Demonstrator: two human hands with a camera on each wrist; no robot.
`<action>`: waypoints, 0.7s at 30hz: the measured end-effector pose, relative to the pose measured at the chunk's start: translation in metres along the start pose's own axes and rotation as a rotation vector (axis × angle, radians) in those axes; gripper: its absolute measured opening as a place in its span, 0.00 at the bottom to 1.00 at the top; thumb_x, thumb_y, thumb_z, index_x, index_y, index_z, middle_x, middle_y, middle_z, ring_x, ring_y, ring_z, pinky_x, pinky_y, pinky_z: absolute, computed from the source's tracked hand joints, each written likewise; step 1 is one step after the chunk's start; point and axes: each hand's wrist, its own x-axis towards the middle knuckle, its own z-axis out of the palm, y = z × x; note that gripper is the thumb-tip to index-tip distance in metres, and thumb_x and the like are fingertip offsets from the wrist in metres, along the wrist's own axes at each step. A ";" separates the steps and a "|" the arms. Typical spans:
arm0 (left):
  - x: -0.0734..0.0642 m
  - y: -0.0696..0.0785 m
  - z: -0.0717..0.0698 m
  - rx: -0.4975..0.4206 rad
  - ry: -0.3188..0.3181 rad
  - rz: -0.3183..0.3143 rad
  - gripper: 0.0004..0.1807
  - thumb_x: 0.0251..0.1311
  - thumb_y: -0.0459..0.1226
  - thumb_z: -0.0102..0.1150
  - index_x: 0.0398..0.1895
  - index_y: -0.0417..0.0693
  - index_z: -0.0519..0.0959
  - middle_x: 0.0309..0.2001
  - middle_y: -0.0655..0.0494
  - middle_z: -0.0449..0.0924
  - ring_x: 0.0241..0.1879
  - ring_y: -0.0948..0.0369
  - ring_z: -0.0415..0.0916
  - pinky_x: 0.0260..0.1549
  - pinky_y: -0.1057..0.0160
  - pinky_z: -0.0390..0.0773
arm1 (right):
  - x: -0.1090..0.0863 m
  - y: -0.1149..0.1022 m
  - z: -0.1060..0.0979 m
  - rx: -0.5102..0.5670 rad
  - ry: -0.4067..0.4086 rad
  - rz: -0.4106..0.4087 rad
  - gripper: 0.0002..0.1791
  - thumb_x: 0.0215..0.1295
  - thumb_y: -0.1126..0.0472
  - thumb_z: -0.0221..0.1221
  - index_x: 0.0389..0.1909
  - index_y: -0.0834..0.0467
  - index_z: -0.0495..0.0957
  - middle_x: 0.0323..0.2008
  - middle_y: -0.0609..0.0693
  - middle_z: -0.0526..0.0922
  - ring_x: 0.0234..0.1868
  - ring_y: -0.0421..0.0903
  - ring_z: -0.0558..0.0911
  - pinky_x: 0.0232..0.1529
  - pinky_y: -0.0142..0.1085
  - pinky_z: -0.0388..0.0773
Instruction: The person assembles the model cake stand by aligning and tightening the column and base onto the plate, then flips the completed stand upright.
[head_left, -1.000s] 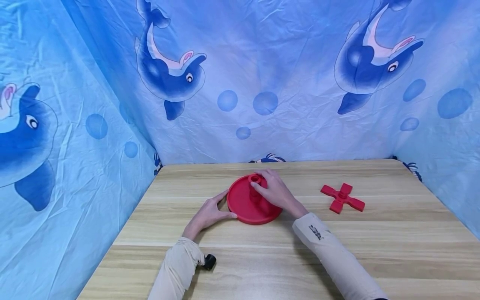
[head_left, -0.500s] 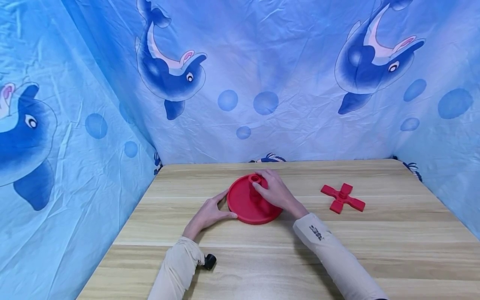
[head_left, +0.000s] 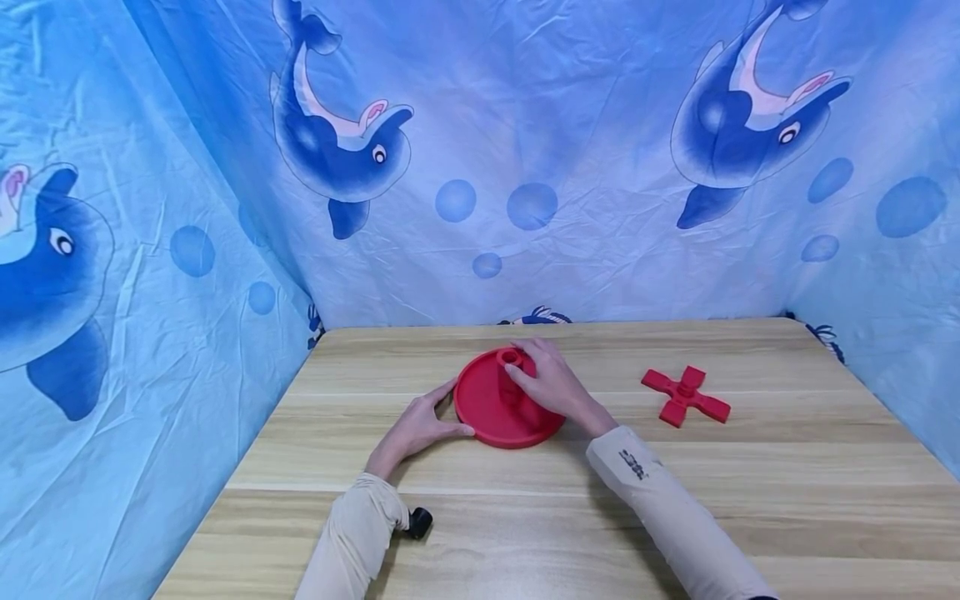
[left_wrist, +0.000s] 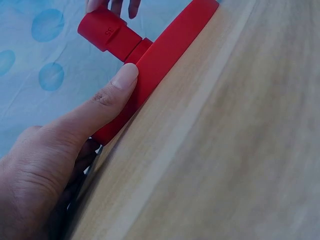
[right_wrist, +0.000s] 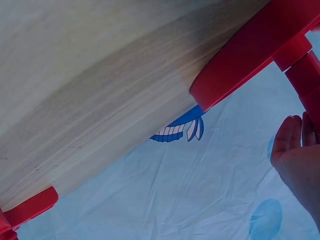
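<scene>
A red round tray point(head_left: 480, 410) with a raised rim lies flat on the wooden table. From its middle rises a red hollow post point(left_wrist: 110, 36), upright, with a wider upper sleeve that bears small raised marks. A thin seam shows between this sleeve and the short stub point(right_wrist: 294, 53) below it. My left hand point(head_left: 416, 427) holds the tray's rim at the left, thumb on the near side and fingers on the far side. My right hand point(head_left: 553, 382) grips the upper sleeve between thumb and fingers; the fingers' far sides are partly hidden.
A red cross-shaped piece point(head_left: 685, 393) with a raised hub lies on the table to the right of the tray. Blue fabric point(head_left: 480, 150) printed with dolphins hangs behind and beside the table point(head_left: 525, 533). A black wrist camera point(head_left: 420, 523) sticks out from the left sleeve.
The sleeve under my right hand appears slightly turned. Both hands keep their places on the tray and the post.
</scene>
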 end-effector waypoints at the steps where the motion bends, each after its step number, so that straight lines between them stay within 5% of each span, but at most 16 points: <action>1: 0.000 0.001 -0.001 0.000 -0.001 -0.001 0.60 0.45 0.61 0.80 0.81 0.52 0.62 0.69 0.47 0.74 0.58 0.53 0.72 0.65 0.45 0.71 | 0.000 -0.001 0.000 0.000 -0.003 -0.002 0.30 0.72 0.57 0.65 0.72 0.60 0.72 0.64 0.57 0.76 0.66 0.56 0.71 0.54 0.52 0.83; 9: -0.001 0.003 -0.003 -0.018 -0.006 -0.019 0.59 0.45 0.61 0.81 0.81 0.54 0.63 0.74 0.49 0.69 0.72 0.50 0.65 0.68 0.43 0.67 | 0.003 -0.005 -0.002 -0.024 0.006 0.022 0.30 0.70 0.53 0.67 0.69 0.60 0.75 0.61 0.57 0.77 0.63 0.55 0.73 0.53 0.50 0.83; 21: -0.002 0.006 -0.006 -0.025 -0.015 -0.021 0.59 0.46 0.60 0.81 0.81 0.54 0.63 0.74 0.51 0.68 0.73 0.51 0.64 0.69 0.44 0.67 | 0.005 -0.005 -0.002 0.002 -0.021 0.002 0.29 0.72 0.56 0.65 0.70 0.60 0.74 0.64 0.59 0.76 0.67 0.58 0.71 0.55 0.52 0.82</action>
